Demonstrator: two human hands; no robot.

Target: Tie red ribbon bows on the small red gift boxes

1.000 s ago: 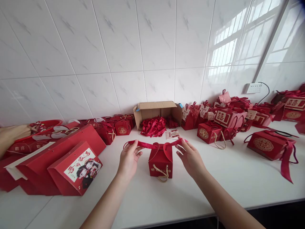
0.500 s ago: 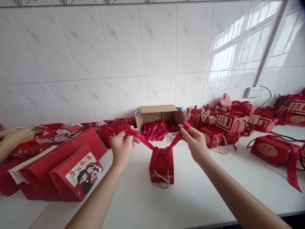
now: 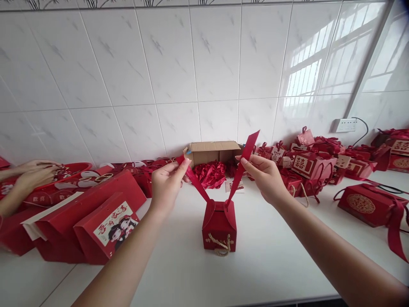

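A small red gift box (image 3: 219, 224) stands upright on the white table (image 3: 179, 260), a beige rope handle (image 3: 220, 246) hanging on its near side. Red satin ribbon (image 3: 235, 183) comes out of the box's top and spreads upward in a V. My left hand (image 3: 168, 185) pinches one length of it between thumb and fingers, above and left of the box. The other length is pinched in my right hand (image 3: 263, 177), above and right, with its cut end sticking up past the fingertips. Neither hand touches the box.
Behind the box, an open cardboard carton (image 3: 214, 147) holds loose red ribbons (image 3: 209, 174). Red gift bags (image 3: 96, 230) stand at left, near another person's hands (image 3: 35, 175) over a red basin (image 3: 79, 168). Several finished boxes (image 3: 315, 164) are piled at right; one ribboned box (image 3: 364, 202) lies nearer.
The right-hand ribbon end now points up above the fingers. My left hand has shifted slightly right, narrowing the V. The view has turned slightly left. At left, the other person's hands have moved right.
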